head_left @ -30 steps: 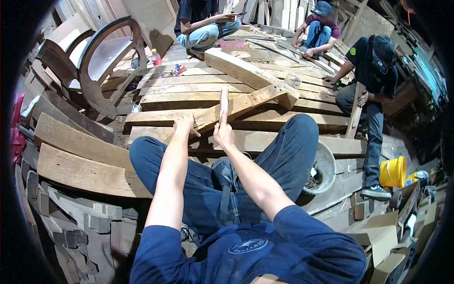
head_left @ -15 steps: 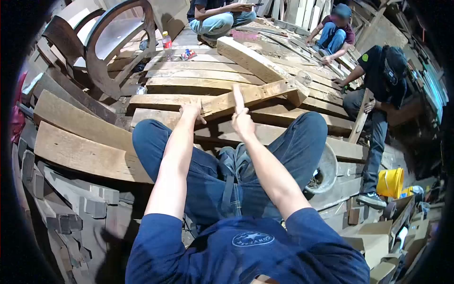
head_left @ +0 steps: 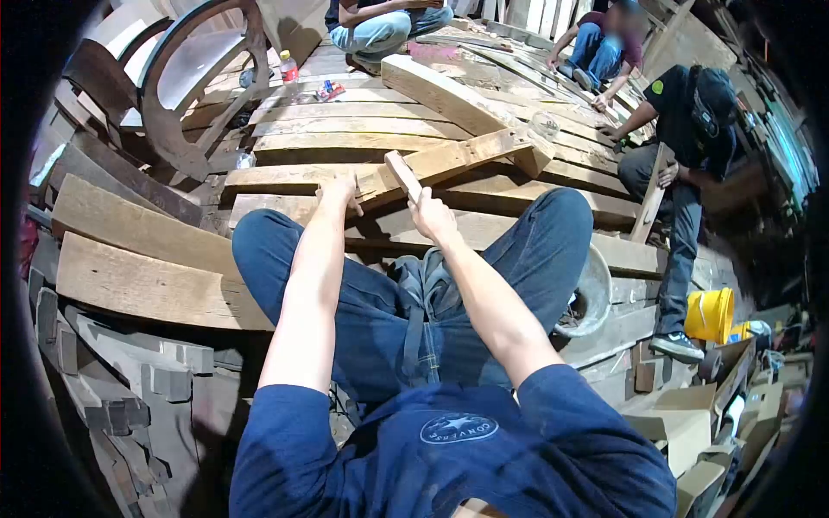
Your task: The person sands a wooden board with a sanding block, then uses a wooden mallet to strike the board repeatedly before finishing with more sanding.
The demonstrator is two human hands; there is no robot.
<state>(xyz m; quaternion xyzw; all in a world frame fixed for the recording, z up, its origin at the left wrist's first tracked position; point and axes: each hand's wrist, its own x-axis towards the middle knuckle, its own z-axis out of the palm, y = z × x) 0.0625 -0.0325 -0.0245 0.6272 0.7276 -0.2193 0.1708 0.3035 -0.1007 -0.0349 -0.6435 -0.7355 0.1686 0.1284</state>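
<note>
My right hand is closed around a short, pale wooden stick, which tilts up and to the left over a wooden beam. My left hand is at the near left end of this beam, its fingers bent and close together. Whatever they grip is too small or too hidden to make out. The beam lies aslant, its far right end resting on a thicker timber. A gap separates the stick's upper end from my left hand.
Long planks form the surface ahead. Curved boards lie at my left, near a curved wooden frame. A grey bucket stands by my right knee. Three people crouch or sit beyond; one holds a board. A yellow bucket is farther right.
The stick in my right hand has tipped from nearly upright toward the left, closer to my left hand. My left hand stays at the beam's end. The whole view has shifted slightly.
</note>
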